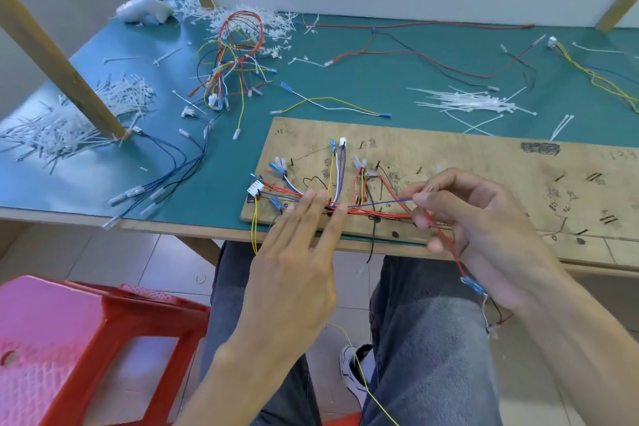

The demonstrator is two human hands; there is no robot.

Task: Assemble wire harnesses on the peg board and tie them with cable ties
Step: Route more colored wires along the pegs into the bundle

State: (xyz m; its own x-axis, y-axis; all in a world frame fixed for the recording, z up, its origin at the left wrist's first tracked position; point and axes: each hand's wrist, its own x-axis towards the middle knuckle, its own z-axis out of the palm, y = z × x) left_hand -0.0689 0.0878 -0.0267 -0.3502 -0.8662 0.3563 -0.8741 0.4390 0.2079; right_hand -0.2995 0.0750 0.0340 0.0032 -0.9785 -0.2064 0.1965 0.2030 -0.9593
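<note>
Harness wires (375, 214) on peg board (484, 156): left hand (294, 259) presses them flat-fingered, right hand (484, 228) pinches blue wire (380, 203).

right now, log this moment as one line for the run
step: routing wires | left hand: flat, pressing wire bundle on peg board | right hand: pinching blue wire | cable ties: loose pile beyond board

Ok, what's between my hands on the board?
In the head view, a red wire bundle and one blue wire stretch over the peg board from the left hand to the right hand.
</note>
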